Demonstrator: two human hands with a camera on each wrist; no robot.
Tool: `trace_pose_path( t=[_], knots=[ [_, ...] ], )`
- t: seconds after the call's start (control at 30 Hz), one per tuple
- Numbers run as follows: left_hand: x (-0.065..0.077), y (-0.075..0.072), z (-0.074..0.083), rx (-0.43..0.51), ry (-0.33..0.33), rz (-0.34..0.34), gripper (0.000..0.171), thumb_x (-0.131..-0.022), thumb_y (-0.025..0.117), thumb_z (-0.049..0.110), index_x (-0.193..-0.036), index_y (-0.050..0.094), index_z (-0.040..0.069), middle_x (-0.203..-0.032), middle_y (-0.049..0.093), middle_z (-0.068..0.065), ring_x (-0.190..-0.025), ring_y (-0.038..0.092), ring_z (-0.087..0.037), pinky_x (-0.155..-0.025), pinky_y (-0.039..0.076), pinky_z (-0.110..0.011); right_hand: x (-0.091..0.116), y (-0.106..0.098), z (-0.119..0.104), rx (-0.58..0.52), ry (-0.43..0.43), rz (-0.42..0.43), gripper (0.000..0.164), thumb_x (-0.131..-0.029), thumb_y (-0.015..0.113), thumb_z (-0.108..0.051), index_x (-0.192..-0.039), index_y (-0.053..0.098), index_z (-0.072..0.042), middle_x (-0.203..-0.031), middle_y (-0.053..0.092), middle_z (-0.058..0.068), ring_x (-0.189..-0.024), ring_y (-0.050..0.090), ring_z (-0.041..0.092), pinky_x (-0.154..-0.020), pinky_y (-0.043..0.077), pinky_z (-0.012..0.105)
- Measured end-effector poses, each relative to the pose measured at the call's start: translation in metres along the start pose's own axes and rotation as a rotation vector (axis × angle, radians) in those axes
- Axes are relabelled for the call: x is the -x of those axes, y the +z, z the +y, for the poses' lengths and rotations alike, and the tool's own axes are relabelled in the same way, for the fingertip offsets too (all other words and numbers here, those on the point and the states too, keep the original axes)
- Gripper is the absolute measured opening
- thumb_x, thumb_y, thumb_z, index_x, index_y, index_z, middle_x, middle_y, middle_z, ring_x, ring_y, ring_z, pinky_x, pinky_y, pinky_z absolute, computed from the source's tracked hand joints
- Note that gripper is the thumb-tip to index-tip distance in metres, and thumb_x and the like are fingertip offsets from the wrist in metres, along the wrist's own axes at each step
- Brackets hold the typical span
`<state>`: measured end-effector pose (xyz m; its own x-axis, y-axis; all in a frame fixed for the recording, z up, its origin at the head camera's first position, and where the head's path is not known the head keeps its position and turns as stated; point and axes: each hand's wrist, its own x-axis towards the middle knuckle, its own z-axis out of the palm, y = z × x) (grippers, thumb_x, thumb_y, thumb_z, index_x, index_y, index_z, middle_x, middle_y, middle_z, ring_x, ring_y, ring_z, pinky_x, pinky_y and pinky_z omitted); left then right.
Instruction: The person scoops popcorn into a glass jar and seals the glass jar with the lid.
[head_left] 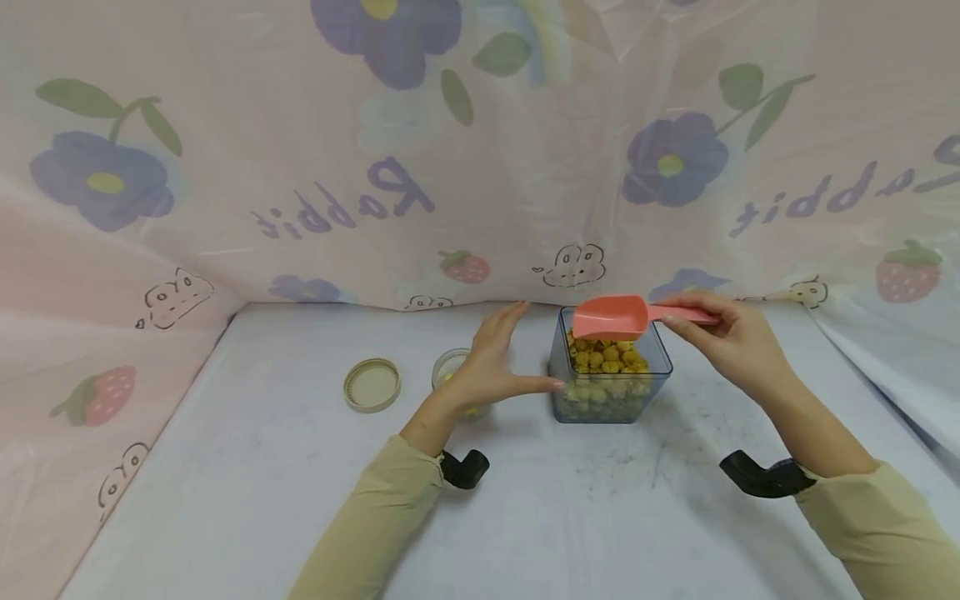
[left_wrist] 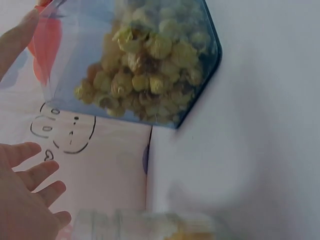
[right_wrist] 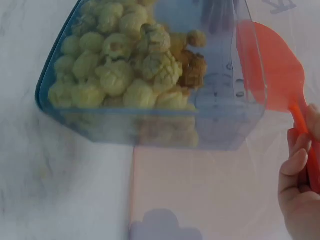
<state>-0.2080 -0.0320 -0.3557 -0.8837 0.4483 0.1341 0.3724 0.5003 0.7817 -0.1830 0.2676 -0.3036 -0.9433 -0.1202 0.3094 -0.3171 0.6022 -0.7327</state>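
Observation:
A clear bluish square container (head_left: 617,402) partly filled with yellow popcorn (head_left: 606,358) stands on the table. My right hand (head_left: 738,337) grips the handle of a coral-red scoop (head_left: 611,317), held level over the container's back rim. No popcorn shows in the scoop's bowl. To the left of the container, my left hand (head_left: 483,367) is spread, its thumb pointing at the container's left wall; whether it touches cannot be told. Half hidden beneath that hand is a clear round jar (head_left: 448,362) with some yellow pieces inside. The popcorn (right_wrist: 135,70) looks heaped in the right wrist view.
A round cream-coloured lid (head_left: 372,385) lies on the table left of the jar. The table has a white cover (head_left: 262,467). A pink printed sheet (head_left: 510,167) hangs behind it and at the sides.

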Motion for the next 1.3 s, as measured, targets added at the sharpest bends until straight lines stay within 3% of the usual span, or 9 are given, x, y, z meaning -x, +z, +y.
trace_pose_path(
  t=[0.33,0.57,0.87,0.97,1.13,1.3],
  knots=[
    [-0.007,0.009,0.008,-0.002,0.002,-0.030,0.115,-0.068,0.086,0.040,-0.155,0.014,0.020,-0.160,0.012,-0.007,-0.148,0.008,-0.026,-0.119,0.015,-0.051,0.004,-0.011,0.005,0.039,-0.023,0.038,0.027,-0.090,0.068,-0.011,-0.114,0.067,0.001,-0.090,0.062,-0.025,-0.070,0.054,0.002,-0.055,0.044,0.013],
    [-0.013,0.014,0.012,0.031,0.007,-0.065,0.116,-0.068,0.087,0.039,-0.155,0.012,0.021,-0.160,0.011,-0.007,-0.148,0.011,-0.024,-0.116,0.025,-0.051,0.005,-0.017,0.009,0.088,-0.047,0.038,0.026,-0.089,0.069,-0.010,-0.112,0.067,0.002,-0.088,0.059,-0.027,-0.065,0.046,0.004,-0.049,0.038,0.017],
    [-0.022,0.021,0.015,0.009,0.022,-0.093,0.116,-0.068,0.086,0.038,-0.155,0.011,0.020,-0.160,0.015,-0.006,-0.146,0.021,-0.025,-0.116,0.029,-0.048,0.001,-0.020,0.012,0.197,-0.172,0.052,0.023,-0.085,0.073,-0.009,-0.106,0.070,-0.002,-0.091,0.054,-0.031,-0.066,0.041,0.002,-0.048,0.031,0.020],
    [-0.024,0.022,0.016,0.034,0.027,-0.105,0.116,-0.069,0.086,0.036,-0.155,0.010,0.019,-0.159,0.017,-0.006,-0.144,0.025,-0.025,-0.115,0.032,-0.045,-0.001,-0.021,0.011,0.250,-0.238,0.067,0.022,-0.083,0.075,-0.009,-0.104,0.071,-0.004,-0.093,0.060,-0.019,-0.066,0.043,-0.001,-0.049,0.032,0.017],
    [-0.026,0.024,0.014,0.176,0.053,-0.133,0.114,-0.071,0.086,0.025,-0.155,0.009,0.016,-0.159,0.019,-0.008,-0.143,0.029,-0.022,-0.112,0.037,-0.036,-0.004,-0.025,0.005,0.350,-0.302,0.068,0.026,-0.080,0.077,-0.006,-0.104,0.071,-0.004,-0.092,0.065,0.007,-0.072,0.042,-0.005,-0.056,0.033,0.012],
    [-0.027,0.027,0.013,0.250,0.043,-0.139,0.112,-0.072,0.086,0.019,-0.155,0.010,0.019,-0.158,0.021,-0.005,-0.142,0.029,-0.020,-0.111,0.039,-0.031,-0.007,-0.028,0.000,0.399,-0.334,0.056,0.026,-0.077,0.078,-0.004,-0.103,0.071,-0.004,-0.088,0.065,0.007,-0.072,0.042,-0.005,-0.058,0.034,0.011]
  ],
)
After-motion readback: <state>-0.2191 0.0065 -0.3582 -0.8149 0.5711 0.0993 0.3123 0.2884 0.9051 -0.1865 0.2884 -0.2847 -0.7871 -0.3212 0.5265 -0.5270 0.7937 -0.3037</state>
